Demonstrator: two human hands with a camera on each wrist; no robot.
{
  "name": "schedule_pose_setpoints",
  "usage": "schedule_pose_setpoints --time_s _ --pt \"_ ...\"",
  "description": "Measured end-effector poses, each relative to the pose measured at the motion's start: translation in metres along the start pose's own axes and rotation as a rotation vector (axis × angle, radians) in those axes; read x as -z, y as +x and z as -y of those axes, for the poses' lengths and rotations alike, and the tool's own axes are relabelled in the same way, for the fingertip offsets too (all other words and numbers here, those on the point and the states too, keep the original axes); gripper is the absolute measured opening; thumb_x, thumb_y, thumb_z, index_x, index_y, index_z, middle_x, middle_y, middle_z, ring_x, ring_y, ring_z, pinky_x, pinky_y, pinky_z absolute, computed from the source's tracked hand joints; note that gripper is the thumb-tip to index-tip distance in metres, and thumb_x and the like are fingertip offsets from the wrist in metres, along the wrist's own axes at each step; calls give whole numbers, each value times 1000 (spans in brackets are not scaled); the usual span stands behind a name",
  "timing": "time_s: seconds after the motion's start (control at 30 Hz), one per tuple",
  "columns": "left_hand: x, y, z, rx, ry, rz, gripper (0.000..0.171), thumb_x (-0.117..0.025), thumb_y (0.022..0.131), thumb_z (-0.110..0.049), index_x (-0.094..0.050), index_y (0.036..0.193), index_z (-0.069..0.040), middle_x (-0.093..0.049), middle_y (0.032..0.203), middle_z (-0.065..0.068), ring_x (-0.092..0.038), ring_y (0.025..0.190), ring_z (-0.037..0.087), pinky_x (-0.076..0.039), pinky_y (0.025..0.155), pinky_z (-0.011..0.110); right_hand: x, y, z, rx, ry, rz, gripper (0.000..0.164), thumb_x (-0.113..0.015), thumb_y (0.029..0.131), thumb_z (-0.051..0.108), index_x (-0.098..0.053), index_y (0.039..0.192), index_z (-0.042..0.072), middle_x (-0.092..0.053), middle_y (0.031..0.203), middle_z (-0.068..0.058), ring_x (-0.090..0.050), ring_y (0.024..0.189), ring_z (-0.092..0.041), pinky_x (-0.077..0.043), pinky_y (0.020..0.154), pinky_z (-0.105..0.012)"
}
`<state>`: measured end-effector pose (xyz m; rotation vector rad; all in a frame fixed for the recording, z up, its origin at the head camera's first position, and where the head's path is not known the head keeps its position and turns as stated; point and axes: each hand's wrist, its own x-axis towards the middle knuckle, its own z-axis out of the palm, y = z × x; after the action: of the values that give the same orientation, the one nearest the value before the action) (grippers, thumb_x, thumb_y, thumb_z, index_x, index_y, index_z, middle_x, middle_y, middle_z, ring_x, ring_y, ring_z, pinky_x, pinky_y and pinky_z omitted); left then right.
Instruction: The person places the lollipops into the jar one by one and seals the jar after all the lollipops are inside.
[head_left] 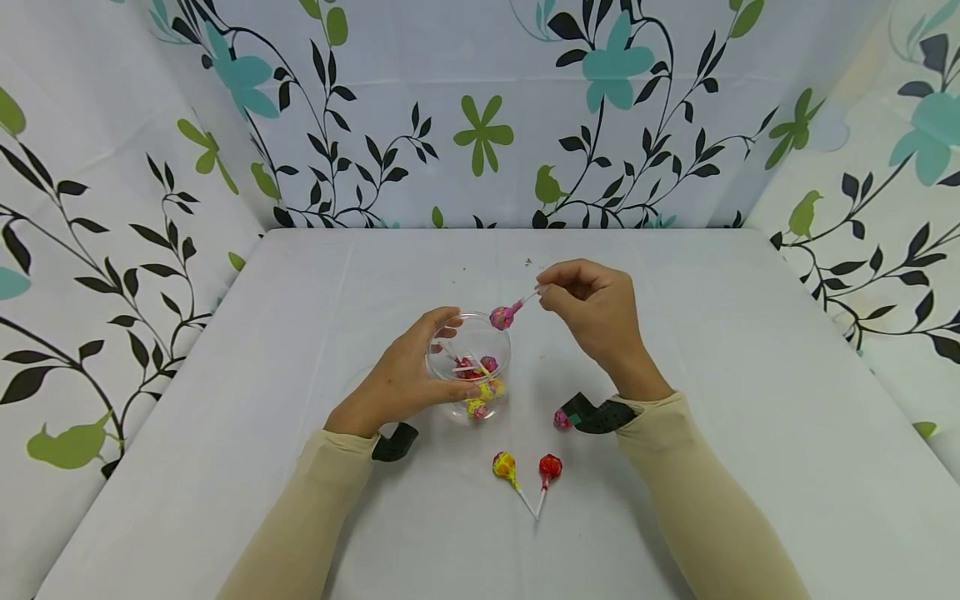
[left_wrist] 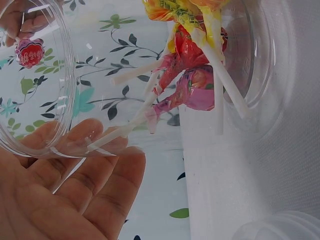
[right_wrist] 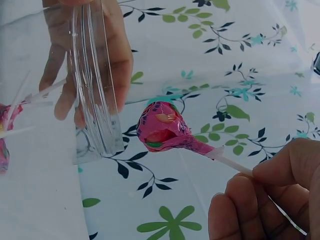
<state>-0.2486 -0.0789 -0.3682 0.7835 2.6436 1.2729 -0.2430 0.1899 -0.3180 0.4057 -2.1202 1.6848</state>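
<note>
My left hand (head_left: 405,379) grips a clear plastic jar (head_left: 467,337) round its side, thumb in front and fingers behind. Inside, several wrapped lollipops (left_wrist: 192,55) in yellow, red and pink lie toward the bottom, their white sticks pointing various ways. My right hand (head_left: 598,312) pinches a pink lollipop (right_wrist: 162,127) by its white stick. The head of that lollipop is beside the jar's open rim, wrapper toward the jar. In the right wrist view a gap shows between it and the rim.
A yellow lollipop (head_left: 505,467) and a red lollipop (head_left: 551,467) lie on the white table (head_left: 337,533), stick ends meeting. Another pink lollipop (head_left: 561,419) is partly hidden by the right wrist camera (head_left: 600,415). A clear round lid-like piece (left_wrist: 280,227) lies left of the jar.
</note>
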Motion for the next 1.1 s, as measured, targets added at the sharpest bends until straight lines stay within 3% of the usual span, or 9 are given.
schedule_pose_setpoints --time_s 0.27,0.83,1.1 --pt "0 0 0 10 -14 3 102 -93 78 -40 -36 159 -14 -52 150 1 -50 136 26 -43 114 56 -5 -4 3 -4 -12 56 11 -67 91 -2 -77 96 -3 -75 93 -16 -67 74 -16 -53 61 -21" --pt "0 0 0 19 -29 3 103 -93 78 -40 -36 159 -15 -52 150 0 -50 136 26 -42 114 59 -9 -6 5 4 -35 156 13 -67 91 -3 -78 96 0 -76 94 -12 -67 76 -18 -54 64 -23" --pt "-1 1 0 0 -28 -1 104 -93 77 -39 -36 159 -11 -52 151 5 -51 136 27 -44 114 54 -8 -6 4 -12 -69 179 12 -70 93 2 -78 101 3 -76 96 -10 -66 76 -19 -54 64 -23"
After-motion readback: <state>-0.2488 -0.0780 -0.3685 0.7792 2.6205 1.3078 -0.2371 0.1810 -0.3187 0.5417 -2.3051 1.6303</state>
